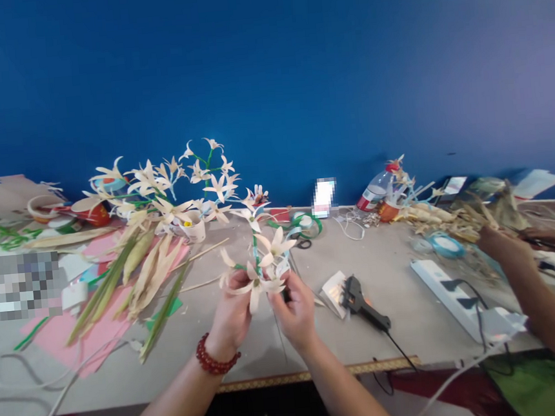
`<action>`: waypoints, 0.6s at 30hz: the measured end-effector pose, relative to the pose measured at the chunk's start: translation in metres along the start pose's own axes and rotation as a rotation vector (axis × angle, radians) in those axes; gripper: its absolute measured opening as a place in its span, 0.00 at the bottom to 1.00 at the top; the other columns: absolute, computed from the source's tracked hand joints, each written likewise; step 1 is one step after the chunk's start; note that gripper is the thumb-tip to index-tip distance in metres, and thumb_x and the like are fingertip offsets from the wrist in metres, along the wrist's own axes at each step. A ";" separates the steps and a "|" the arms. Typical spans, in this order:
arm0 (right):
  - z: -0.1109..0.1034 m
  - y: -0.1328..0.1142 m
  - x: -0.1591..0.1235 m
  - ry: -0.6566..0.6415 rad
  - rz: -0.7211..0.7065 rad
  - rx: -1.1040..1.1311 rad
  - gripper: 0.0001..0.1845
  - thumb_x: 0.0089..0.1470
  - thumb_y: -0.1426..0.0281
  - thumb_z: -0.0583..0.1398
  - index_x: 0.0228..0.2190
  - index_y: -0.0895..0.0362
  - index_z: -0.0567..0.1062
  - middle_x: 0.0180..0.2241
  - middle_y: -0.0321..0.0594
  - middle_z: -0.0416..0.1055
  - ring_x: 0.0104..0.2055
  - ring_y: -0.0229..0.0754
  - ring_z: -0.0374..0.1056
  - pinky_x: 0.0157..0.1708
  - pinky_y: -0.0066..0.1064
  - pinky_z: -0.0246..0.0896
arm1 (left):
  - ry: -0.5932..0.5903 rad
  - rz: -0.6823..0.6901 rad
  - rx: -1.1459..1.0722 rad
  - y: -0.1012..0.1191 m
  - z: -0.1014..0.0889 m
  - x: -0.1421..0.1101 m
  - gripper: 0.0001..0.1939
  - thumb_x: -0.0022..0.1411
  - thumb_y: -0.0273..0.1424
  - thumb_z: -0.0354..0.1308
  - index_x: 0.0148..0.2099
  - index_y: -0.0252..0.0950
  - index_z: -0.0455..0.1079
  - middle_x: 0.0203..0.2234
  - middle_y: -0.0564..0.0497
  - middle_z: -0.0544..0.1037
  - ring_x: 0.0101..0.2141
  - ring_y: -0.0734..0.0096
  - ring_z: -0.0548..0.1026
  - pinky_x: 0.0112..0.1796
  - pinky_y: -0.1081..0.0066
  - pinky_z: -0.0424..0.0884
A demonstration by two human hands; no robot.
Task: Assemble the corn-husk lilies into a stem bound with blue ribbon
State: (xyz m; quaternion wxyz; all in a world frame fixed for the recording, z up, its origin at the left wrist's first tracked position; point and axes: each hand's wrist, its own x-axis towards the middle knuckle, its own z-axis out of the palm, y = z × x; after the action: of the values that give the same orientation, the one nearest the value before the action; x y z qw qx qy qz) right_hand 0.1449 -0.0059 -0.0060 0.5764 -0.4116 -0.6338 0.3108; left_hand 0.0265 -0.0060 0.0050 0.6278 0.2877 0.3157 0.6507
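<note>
In front of me, both hands are closed around the lower part of a handmade flower stem (256, 252) with cream-white petals and green wrapping. My left hand (235, 312), with a red bead bracelet (216, 356) at the wrist, pinches it from the left. My right hand (293, 307) grips it from the right, thumb and fingers together. Blossoms (256, 286) partly cover the fingertips. Just right of my hands lies a black glue gun (363, 304) beside a small white-and-tan box (334, 292). Behind, several similar flowers (148, 177) stand in cups.
Corn husks (152, 274) lie over pink paper (81, 329) at left. Green tape (308, 223) and scissors (303, 244) sit at the back. At right are a power strip (447, 293), a plastic bottle (373, 190) and another person's hands (504, 246). Cables trail along the front edge.
</note>
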 end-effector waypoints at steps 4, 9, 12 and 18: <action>0.001 -0.001 -0.001 -0.037 0.049 0.135 0.03 0.57 0.70 0.56 0.31 0.55 0.68 0.24 0.32 0.63 0.24 0.34 0.56 0.26 0.26 0.55 | -0.005 -0.024 -0.028 0.001 -0.002 0.001 0.06 0.50 0.29 0.69 0.28 0.36 0.74 0.30 0.52 0.79 0.33 0.70 0.76 0.39 0.72 0.70; 0.000 0.004 -0.002 -0.041 0.043 0.227 0.03 0.56 0.69 0.58 0.31 0.54 0.68 0.27 0.33 0.63 0.26 0.35 0.58 0.27 0.26 0.56 | -0.066 -0.055 -0.079 0.002 -0.006 0.000 0.05 0.51 0.28 0.69 0.29 0.36 0.74 0.29 0.53 0.78 0.32 0.72 0.74 0.37 0.74 0.69; -0.005 0.005 -0.003 -0.060 0.040 0.215 0.03 0.57 0.68 0.58 0.31 0.54 0.69 0.26 0.32 0.63 0.26 0.35 0.58 0.27 0.26 0.56 | -0.094 -0.032 -0.081 0.003 -0.006 0.001 0.06 0.51 0.29 0.69 0.29 0.35 0.74 0.28 0.53 0.76 0.32 0.73 0.72 0.37 0.73 0.68; -0.019 -0.006 -0.008 -0.106 -0.156 -0.016 0.06 0.59 0.73 0.55 0.35 0.54 0.72 0.27 0.36 0.70 0.27 0.38 0.66 0.29 0.28 0.61 | -0.144 -0.024 -0.063 0.010 -0.005 0.006 0.09 0.50 0.32 0.70 0.27 0.35 0.72 0.26 0.54 0.72 0.32 0.72 0.71 0.43 0.69 0.67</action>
State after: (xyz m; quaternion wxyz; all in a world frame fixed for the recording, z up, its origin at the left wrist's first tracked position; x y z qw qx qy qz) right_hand 0.1625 -0.0170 -0.0014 0.5615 -0.3484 -0.6959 0.2812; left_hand 0.0156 -0.0009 0.0094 0.6655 0.3100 0.2525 0.6303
